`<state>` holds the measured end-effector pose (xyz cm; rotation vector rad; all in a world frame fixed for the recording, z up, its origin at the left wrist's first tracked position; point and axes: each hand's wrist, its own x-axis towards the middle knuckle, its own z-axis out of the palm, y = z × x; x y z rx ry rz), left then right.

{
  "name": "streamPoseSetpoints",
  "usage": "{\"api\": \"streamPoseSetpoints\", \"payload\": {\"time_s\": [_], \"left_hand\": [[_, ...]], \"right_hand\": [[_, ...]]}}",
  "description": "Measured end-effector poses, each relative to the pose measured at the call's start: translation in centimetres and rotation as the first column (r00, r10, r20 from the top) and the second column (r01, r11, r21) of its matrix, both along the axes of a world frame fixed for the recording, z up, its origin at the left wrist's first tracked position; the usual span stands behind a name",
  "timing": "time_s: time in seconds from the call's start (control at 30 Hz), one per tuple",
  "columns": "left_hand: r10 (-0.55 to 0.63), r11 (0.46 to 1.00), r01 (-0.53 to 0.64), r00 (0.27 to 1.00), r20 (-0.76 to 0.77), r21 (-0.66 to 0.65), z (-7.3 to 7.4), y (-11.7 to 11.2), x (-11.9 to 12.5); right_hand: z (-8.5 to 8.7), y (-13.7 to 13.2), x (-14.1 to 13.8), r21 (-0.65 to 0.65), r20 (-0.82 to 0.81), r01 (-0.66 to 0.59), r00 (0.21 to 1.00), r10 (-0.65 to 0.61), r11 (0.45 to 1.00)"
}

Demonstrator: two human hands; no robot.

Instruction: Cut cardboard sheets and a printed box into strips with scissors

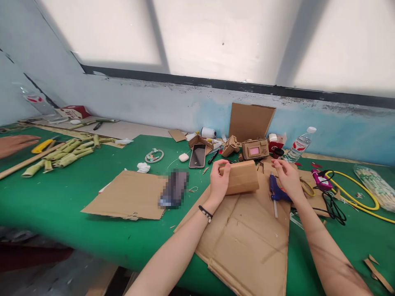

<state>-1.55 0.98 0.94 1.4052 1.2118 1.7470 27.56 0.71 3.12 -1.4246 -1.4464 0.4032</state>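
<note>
The left hand (220, 179) holds a folded cardboard box (242, 177) by its left end, apparently to steady it while leaving its long face exposed; the box sits between both hands. The right hand (286, 176) has thumb and fingers drawn narrowly together, though I cannot tell whether anything thin is pinched there. Just below it lies a blue glue gun (274, 189), probably kept there for easy reach, on a large cardboard sheet (247, 246) that likely shields the green tabletop (138, 242) beneath the hands. Counted: one box in hand, one glue gun, two cardboard models ( (254, 150) and (231, 146)) beyond the hands, one smartphone (198, 157) ahead of the left hand, and one water bottle (299, 146) beyond the right, its cap on, presumably against spills.
</note>
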Motion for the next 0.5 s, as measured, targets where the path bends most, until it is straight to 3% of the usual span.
{"api": "streamPoseSetpoints", "payload": {"time_s": [0.07,0.1,0.23,0.37,0.5], "left_hand": [[0.064,0.997,-0.062,0.997,0.038,-0.046,-0.4,1.0,-0.7],[0.092,0.994,-0.089,0.994,0.051,-0.059,-0.6,1.5,-1.0],[0.153,0.986,-0.148,0.986,0.068,-0.074,-1.3,2.4,-1.6],[0.143,0.989,-0.141,0.989,0.040,-0.043,-1.2,1.9,-1.2],[0.104,0.994,-0.104,0.995,-0.001,0.014,-0.5,0.9,-0.5]], "right_hand": [[-1.3,-2.2,0.9,0.011,0.094,0.014,0.995,-0.015,1.000],[-1.9,-3.0,1.2,0.027,0.243,0.012,0.970,-0.018,1.000],[-3.9,-4.5,1.8,0.015,0.650,0.052,0.758,-0.049,0.999],[-4.2,-4.4,1.6,0.030,0.767,0.139,0.631,-0.112,0.990],[-4.0,-4.3,1.8,0.051,0.793,0.191,0.588,-0.156,0.980]]}}
